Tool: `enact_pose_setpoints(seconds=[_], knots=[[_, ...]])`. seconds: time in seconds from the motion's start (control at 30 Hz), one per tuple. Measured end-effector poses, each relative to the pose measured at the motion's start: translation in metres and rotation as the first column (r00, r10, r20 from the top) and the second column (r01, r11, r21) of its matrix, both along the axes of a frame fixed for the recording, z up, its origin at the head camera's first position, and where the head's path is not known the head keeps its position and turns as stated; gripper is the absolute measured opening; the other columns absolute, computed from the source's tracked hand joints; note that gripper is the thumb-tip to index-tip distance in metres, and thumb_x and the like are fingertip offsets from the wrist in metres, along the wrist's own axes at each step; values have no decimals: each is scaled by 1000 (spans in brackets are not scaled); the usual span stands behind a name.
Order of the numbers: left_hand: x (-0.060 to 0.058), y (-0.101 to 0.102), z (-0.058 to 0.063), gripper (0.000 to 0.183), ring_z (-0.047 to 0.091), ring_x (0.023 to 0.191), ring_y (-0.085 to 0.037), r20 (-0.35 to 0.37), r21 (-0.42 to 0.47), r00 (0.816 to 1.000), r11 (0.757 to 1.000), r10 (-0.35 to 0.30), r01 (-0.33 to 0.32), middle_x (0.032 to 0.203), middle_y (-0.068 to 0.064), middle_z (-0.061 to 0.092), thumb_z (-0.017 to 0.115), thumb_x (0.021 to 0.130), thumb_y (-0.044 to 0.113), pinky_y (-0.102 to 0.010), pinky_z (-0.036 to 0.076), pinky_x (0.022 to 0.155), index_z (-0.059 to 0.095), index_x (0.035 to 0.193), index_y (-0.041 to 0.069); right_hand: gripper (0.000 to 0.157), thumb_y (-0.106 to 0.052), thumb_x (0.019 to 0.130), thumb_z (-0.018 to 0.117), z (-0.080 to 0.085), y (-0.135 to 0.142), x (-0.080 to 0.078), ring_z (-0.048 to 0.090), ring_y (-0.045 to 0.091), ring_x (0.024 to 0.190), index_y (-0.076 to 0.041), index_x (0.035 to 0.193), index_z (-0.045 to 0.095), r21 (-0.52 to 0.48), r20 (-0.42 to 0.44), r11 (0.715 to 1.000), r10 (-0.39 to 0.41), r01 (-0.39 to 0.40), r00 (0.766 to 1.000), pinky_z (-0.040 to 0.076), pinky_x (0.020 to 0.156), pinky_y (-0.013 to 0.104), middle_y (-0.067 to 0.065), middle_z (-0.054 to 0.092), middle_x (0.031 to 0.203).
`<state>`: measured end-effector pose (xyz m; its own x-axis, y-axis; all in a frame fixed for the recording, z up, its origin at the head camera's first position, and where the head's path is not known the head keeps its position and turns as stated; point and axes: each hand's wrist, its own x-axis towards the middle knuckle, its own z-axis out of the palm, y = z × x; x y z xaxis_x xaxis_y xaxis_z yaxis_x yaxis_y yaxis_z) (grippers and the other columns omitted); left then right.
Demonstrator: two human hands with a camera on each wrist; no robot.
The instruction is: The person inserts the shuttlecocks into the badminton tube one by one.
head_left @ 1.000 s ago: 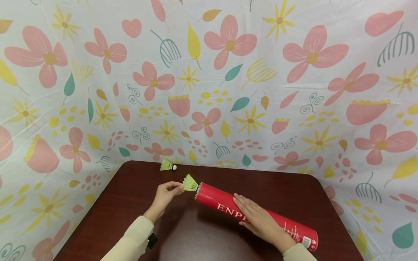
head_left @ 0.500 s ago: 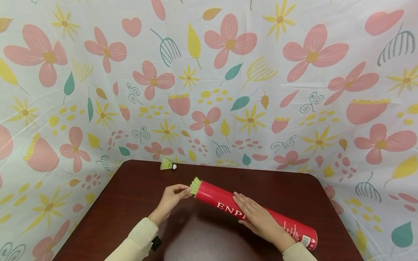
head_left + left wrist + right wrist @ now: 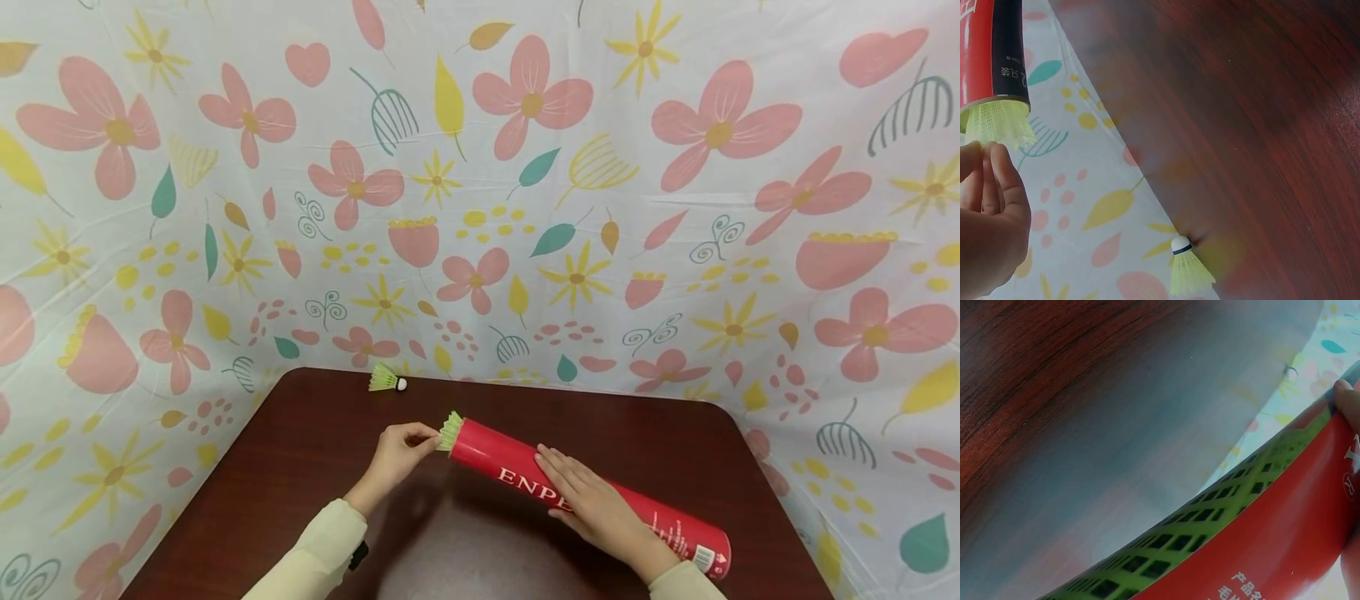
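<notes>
My left hand (image 3: 402,461) pinches the skirt edge of a yellow-green shuttlecock (image 3: 999,122) between thumb and fingertips. Its cork end is hidden inside the open mouth of a red shuttlecock tube (image 3: 495,454), and only part of the skirt sticks out. The tube lies slanted across the table, lettered in white, with a black and a green patterned side visible in the wrist views. Across the tube's middle rests my right hand (image 3: 592,504), its fingers fairly straight along the top and the thumb on the near side.
A second shuttlecock (image 3: 387,379), with a white cork and dark band, lies on its side at the table's back edge, left of the tube. The dark brown table (image 3: 300,450) has rounded back corners. Behind it hangs a white flowered cloth (image 3: 480,208).
The left hand has moved right toward the tube, and the shuttlecock has slid further into its mouth. The right hand and the tube have stayed nearly in place.
</notes>
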<state>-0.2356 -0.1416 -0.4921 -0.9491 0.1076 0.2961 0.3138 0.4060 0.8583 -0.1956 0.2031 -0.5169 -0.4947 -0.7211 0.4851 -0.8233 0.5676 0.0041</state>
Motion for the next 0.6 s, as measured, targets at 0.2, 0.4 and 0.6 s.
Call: enact_pose_setpoints(seconds=[0.2, 0.4, 0.6], knots=[[1, 2, -3, 7, 60, 64, -9, 29, -8, 999, 999, -35, 36, 79, 1, 71, 75, 85, 16, -23, 48, 56, 77, 87, 9, 72, -49, 96, 47, -2, 0, 0, 39, 28, 136, -1, 148, 34, 0, -2, 1000, 7, -7, 1000, 11, 116, 24, 15, 35, 152], [1, 6, -1, 4, 59, 65, -13, 55, 2, 995, 997, -78, 78, 79, -1, 71, 74, 85, 14, -23, 48, 55, 77, 87, 11, 72, -47, 96, 50, -2, -1, -1, 40, 30, 135, 1, 147, 34, 2, -8, 1000, 8, -8, 1000, 12, 116, 25, 18, 37, 150], [-2, 6, -1, 3, 61, 66, -17, 85, 20, 987, 990, -139, 138, 77, -3, 70, 74, 85, 10, -28, 52, 58, 76, 85, 8, 73, -42, 93, 60, -1, -2, 0, 41, 30, 134, 1, 147, 35, -5, -3, 1000, 13, -13, 1000, 11, 116, 25, 18, 37, 149]])
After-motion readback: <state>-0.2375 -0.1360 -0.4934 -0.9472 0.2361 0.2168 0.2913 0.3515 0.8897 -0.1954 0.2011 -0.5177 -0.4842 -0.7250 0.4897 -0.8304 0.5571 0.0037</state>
